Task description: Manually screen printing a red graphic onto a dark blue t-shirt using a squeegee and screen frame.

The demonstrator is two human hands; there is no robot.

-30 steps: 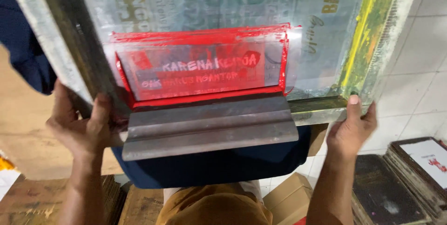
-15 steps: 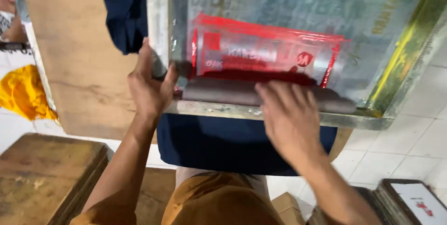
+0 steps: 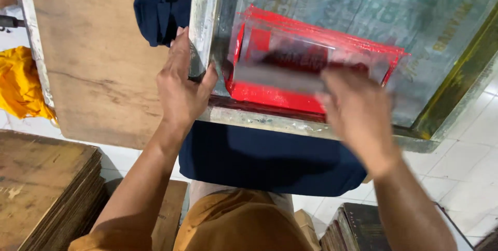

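Counts at the print station
Two hands, one screen frame (image 3: 206,33), one squeegee (image 3: 280,77), one navy garment (image 3: 264,157), one yellow cloth (image 3: 18,82).

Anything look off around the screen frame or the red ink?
Nothing clearly wrong. The red ink stays inside the screen frame, with none seen on the dark blue garment below. The left hand grips the frame's corner; the right hand on the squeegee is motion-blurred, so its grip is unclear.

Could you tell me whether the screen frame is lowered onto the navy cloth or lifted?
Cannot tell: the frame overlaps the cloth, the left hand gripping its corner.
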